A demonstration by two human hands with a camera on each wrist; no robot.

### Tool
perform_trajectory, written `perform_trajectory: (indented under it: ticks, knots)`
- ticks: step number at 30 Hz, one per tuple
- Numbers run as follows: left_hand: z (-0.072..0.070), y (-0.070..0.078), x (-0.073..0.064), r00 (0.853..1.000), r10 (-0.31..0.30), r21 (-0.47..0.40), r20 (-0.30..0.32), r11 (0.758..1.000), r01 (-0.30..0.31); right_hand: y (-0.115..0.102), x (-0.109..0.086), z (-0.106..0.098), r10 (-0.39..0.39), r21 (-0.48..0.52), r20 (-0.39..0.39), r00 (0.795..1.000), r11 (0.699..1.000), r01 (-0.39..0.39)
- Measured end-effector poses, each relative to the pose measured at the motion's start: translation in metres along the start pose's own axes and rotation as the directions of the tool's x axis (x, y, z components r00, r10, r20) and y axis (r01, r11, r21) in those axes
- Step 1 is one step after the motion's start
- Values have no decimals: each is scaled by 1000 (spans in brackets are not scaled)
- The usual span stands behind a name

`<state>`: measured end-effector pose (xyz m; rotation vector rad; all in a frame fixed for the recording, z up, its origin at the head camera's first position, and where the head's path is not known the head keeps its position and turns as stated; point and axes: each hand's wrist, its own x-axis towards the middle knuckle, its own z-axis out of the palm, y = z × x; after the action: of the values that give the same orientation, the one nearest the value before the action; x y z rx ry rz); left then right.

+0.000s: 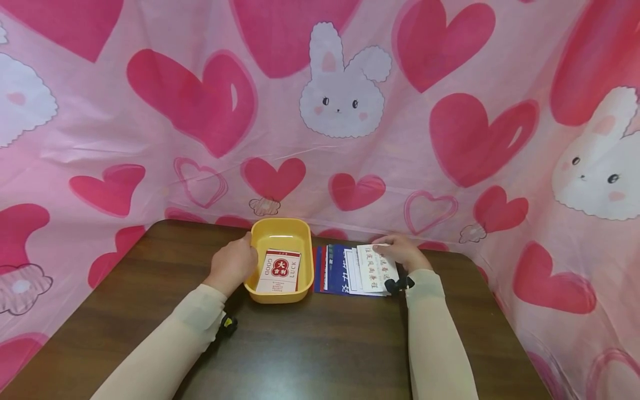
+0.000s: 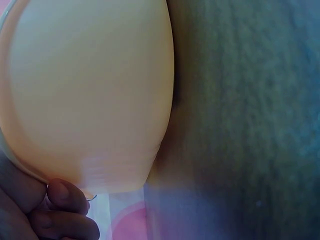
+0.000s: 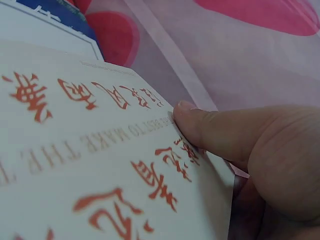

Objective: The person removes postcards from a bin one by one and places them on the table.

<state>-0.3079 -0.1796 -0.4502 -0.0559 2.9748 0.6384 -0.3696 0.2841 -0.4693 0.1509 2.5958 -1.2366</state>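
Observation:
A yellow plastic basin (image 1: 282,226) stands on the table, and my left hand (image 1: 233,264) grips its left rim. In the left wrist view, curled fingers (image 2: 67,197) hold the edge beside the basin's outer wall (image 2: 90,100). Inside it lies a white card (image 1: 278,283) with red "GOOD LUCK" print. To the right, my right hand (image 1: 402,253) pinches the far right corner of a white card with red-brown lettering (image 1: 372,272). The right wrist view shows the thumb (image 3: 200,122) on top of this card (image 3: 100,135) and the other fingers partly hidden below.
A row of overlapping cards, including a blue card (image 1: 337,272) with white characters, fans out between the basin and my right hand. They lie on a dark wooden table (image 1: 310,350). A pink cloth (image 1: 280,144) with hearts and rabbits hangs behind the table's far edge.

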Motion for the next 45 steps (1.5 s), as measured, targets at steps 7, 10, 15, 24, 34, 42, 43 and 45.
perform_trajectory:
  ticks: [7, 10, 15, 24, 34, 42, 43, 45]
  knots:
    - [-3, -1, 1, 1000, -11, -12, 8, 1000, 11, -1, 8, 4, -33, -95, -22, 999, 995, 31]
    - [-4, -1, 1, 1000, -15, -18, 13, 1000, 16, -4, 8, 4, -40, -133, -37, 999, 991, 34]
    - [-5, -1, 1, 1000, -18, -11, 7, 1000, 18, -7, 5, 7, -70, -199, -60, 996, 978, 56]
    - [-4, 1, 1, 1000, -17, -10, 3, 1000, 17, -12, 0, 13, -121, -262, -94, 988, 960, 93]
    - [-3, 4, -1, 1000, -12, -4, -10, 1000, 12, -24, -7, 9, -168, -272, -92, 982, 952, 137]
    - [0, 2, 0, 1000, -19, -11, 8, 1000, 19, -53, -17, 14, -303, -256, -38, 952, 924, 284]
    - [0, 1, 0, 1000, -22, -11, 11, 1000, 22, -58, -19, 16, -321, -254, -25, 947, 918, 305]
    - [0, 0, -1, 1000, -25, -9, 11, 1000, 26, -71, -23, 21, -359, -255, -2, 933, 903, 346]
